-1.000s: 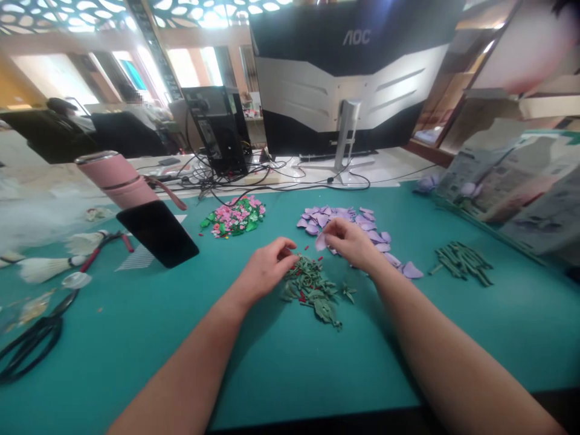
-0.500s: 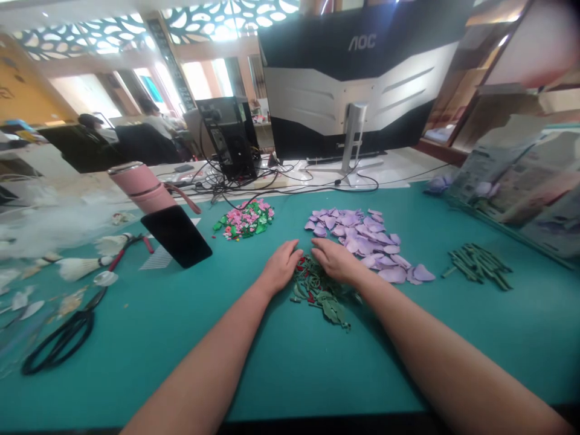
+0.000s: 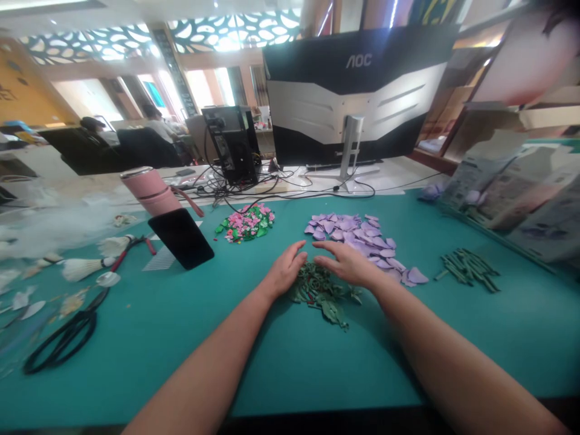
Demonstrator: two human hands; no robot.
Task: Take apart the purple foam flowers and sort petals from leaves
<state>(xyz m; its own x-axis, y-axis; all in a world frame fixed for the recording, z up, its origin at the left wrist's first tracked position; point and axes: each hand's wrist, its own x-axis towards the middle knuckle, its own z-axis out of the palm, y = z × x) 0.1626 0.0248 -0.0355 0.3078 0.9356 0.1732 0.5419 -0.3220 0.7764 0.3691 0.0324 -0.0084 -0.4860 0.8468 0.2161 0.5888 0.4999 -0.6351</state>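
Note:
A heap of small dark green leaf-like pieces [image 3: 324, 290], with a few red bits among them, lies on the green mat [image 3: 290, 368]. My left hand [image 3: 287, 267] rests at the heap's left edge, its fingers stretched forward and holding nothing. On the other side, my right hand [image 3: 347, 261] is cupped over the upper right of the heap, thumb and fingers apart, also without anything in it. Part of the heap is hidden by the hands. Just beyond my right hand lies a pile of lilac petals [image 3: 357, 232].
Green sticks [image 3: 471, 269] lie to the right, pink and green pieces [image 3: 248, 223] further back. On the left are a phone [image 3: 181, 238] leaning on a pink bottle [image 3: 147, 190], black-handled scissors [image 3: 63, 338] and shuttlecocks [image 3: 86, 267]. A monitor [image 3: 353, 96] stands behind; boxes [image 3: 512, 187] are at right.
My hands have drawn slightly apart, the right one lifting a little with its thumb more open. The green heap looks more gathered, with fewer red bits showing. The camera view has shifted slightly.

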